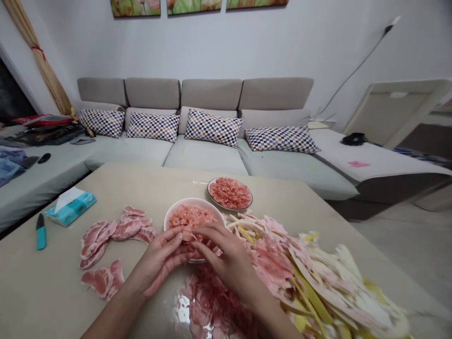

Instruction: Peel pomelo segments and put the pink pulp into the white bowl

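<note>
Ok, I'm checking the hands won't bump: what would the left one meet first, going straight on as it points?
The left hand would probably meet the right hand, just past the pulp both pinch; the bowl seems to lie lower, though depth is unclear.

blue tissue pack (76, 207): left part of surface (155, 181) | four checkered cushions (213, 127): along grey sofa (212, 96) | floral pictures (194, 5): wall above | tan curtain (51, 70): far left, red tie (37, 49) | cable (349, 79): right
</note>
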{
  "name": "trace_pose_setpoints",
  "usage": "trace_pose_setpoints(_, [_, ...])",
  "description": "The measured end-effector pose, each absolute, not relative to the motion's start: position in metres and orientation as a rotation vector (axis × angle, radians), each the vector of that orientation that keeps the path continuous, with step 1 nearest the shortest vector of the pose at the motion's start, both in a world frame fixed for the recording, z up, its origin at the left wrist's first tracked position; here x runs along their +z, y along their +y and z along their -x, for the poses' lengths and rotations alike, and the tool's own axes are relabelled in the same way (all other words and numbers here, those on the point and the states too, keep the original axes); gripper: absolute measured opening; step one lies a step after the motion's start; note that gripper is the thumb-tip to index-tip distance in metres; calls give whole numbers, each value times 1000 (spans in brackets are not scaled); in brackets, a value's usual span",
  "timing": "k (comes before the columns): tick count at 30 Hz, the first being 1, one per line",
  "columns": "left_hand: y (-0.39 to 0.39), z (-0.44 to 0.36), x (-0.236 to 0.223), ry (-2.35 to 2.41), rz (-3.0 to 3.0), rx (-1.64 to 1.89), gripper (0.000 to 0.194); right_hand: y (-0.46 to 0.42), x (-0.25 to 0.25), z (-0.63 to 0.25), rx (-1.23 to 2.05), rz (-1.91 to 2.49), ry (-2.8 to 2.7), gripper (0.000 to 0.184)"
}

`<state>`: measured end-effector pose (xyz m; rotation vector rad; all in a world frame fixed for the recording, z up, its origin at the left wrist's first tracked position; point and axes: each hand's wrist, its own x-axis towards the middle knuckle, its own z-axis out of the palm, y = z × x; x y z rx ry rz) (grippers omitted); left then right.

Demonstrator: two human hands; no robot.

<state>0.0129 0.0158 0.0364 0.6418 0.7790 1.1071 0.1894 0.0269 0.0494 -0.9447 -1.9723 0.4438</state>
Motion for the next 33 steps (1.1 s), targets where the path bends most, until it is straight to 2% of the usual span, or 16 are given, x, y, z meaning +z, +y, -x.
trace_pose_setpoints(12, [11, -19, 34, 851, -644, 1140, 29, 26, 38, -181, -225, 860, -2104, 20])
trace_pose_setpoints(22, [7, -15, 37, 719, -482, 1227, 32, 34, 48, -199, 223, 1045, -1858, 12])
trace_pose_setpoints(27, [10, -11, 38, 650, -505, 1178, 32, 23, 66, -220, 364, 1110, -2078, 28])
trace_pose_setpoints(31, [10, -9, 38, 632, -528, 1153, 35, 6, 76, -226, 530, 1352, -2390, 19])
trace_pose_setpoints(33, [9, -8, 38, 648, -550, 1150, 38, 2, 79, -224, 485, 1503, -2422, 17])
